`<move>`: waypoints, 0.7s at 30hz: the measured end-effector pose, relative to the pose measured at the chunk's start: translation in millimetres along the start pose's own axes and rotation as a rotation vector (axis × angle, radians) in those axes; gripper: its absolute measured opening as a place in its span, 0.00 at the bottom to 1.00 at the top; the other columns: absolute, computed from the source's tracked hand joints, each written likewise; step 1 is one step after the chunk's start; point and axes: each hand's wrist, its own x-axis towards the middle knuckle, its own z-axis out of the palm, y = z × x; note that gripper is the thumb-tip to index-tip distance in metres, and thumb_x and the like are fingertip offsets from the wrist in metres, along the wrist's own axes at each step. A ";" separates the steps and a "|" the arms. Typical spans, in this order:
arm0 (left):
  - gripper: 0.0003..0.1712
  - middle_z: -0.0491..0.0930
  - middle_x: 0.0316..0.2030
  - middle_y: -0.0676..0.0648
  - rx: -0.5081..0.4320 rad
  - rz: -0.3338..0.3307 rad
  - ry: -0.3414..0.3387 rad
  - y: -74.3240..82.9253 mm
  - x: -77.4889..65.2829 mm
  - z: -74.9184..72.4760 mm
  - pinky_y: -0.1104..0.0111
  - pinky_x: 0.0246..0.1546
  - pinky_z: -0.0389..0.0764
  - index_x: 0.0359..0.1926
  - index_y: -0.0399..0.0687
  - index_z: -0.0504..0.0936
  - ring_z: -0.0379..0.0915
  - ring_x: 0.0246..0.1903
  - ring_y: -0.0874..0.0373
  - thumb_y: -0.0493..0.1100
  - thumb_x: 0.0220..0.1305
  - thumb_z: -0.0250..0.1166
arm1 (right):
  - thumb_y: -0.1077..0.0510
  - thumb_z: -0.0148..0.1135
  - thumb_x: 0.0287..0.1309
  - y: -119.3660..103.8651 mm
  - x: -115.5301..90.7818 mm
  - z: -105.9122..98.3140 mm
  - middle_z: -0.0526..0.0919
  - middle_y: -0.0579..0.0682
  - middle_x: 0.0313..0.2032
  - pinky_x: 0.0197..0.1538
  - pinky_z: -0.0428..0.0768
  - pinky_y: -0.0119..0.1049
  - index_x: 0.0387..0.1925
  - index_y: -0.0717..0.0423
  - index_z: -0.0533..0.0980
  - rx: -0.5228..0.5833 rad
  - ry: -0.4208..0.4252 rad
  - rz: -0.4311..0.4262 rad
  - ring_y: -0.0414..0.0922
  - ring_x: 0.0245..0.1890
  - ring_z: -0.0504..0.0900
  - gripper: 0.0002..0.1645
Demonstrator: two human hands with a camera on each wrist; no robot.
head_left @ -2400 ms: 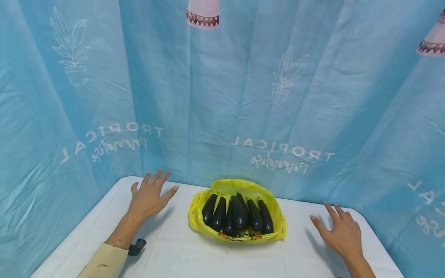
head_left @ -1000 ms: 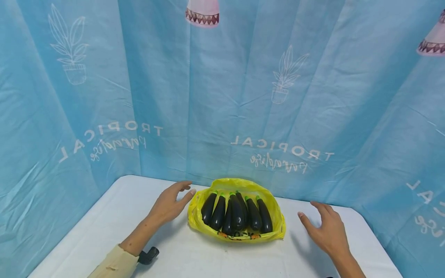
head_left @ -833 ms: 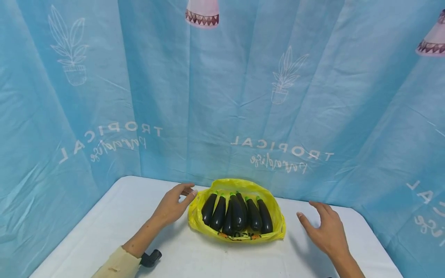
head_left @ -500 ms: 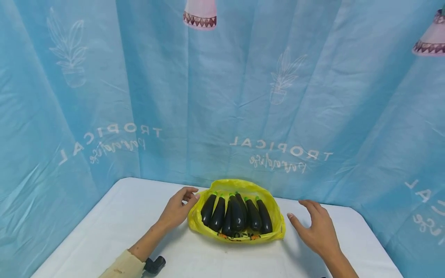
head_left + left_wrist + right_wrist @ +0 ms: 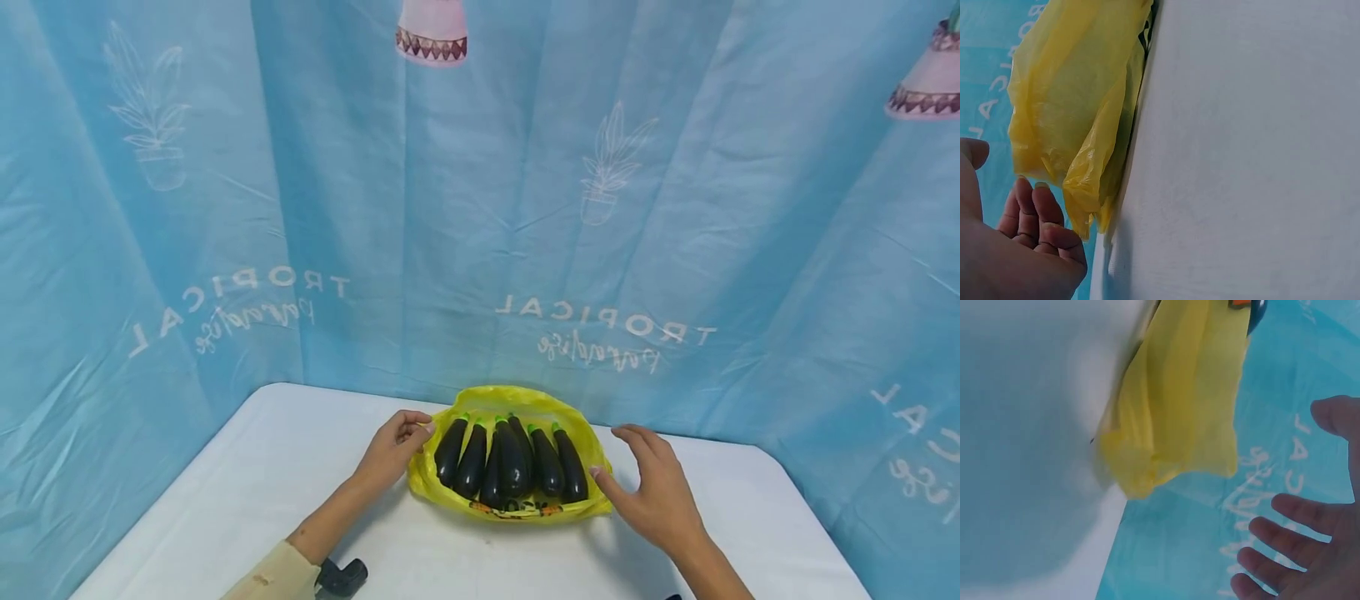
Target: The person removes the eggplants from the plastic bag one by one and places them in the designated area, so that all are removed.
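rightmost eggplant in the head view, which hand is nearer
Right. The right hand is at the right end of the yellow bag, near that eggplant; the left hand is at the opposite end.

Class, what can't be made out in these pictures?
Head view: part of the back eggplant, hidden by its neighbours.
Head view: top of the middle pink print, cut off by the upper edge.
Left wrist view: the inside of the yellow bag, hidden by its side.
Right wrist view: part of the right hand, cut off by the edge.
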 end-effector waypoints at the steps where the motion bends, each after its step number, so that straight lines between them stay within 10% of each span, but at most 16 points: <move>1: 0.21 0.81 0.42 0.44 -0.011 -0.014 0.002 0.2 -0.1 -0.4 0.69 0.37 0.79 0.59 0.41 0.79 0.75 0.38 0.54 0.50 0.76 0.66 | 0.45 0.78 0.60 -1.9 0.6 1.2 0.78 0.58 0.64 0.64 0.72 0.66 0.64 0.60 0.78 0.008 0.003 -0.011 0.63 0.65 0.75 0.37; 21: 0.13 0.77 0.28 0.50 -0.068 -0.097 -0.046 -20.5 9.5 -2.1 0.71 0.30 0.75 0.43 0.41 0.81 0.70 0.30 0.57 0.48 0.74 0.68 | 0.42 0.76 0.61 -32.4 10.6 24.4 0.77 0.58 0.66 0.66 0.72 0.66 0.64 0.56 0.78 0.033 -0.062 -0.061 0.61 0.67 0.75 0.36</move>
